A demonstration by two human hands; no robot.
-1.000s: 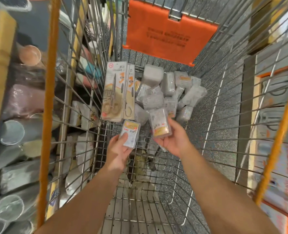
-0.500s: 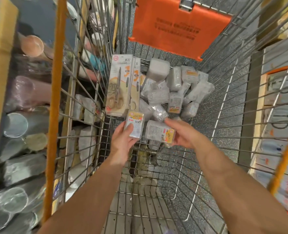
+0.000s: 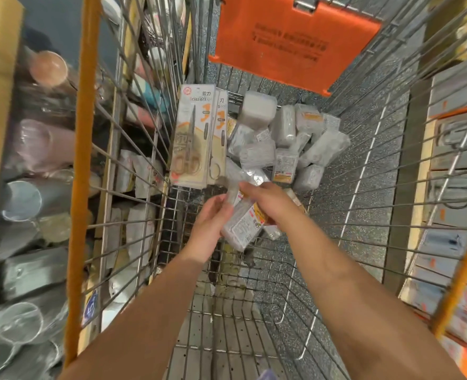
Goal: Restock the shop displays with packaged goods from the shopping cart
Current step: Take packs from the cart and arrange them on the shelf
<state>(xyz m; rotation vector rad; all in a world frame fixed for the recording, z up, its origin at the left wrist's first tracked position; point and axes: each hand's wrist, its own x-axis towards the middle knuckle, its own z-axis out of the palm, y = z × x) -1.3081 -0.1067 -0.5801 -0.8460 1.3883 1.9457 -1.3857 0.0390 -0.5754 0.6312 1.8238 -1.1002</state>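
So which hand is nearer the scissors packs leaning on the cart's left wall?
Left. The left hand sits just below the scissors packs; the right hand lies further to their lower right.

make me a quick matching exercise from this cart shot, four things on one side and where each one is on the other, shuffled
Things:
1. tall carded scissors packs
2. orange plastic seat flap
3. small clear plastic-wrapped packet with an orange label
4. heap of small clear wrapped packets

Places:
A. hinged at the far end of the wire shopping cart
B. piled on the cart floor, right of the scissors
C. between the left hand and right hand
D. leaning against the cart's left wall

Pairs: 1-D, 2-A, 3-C, 4-B
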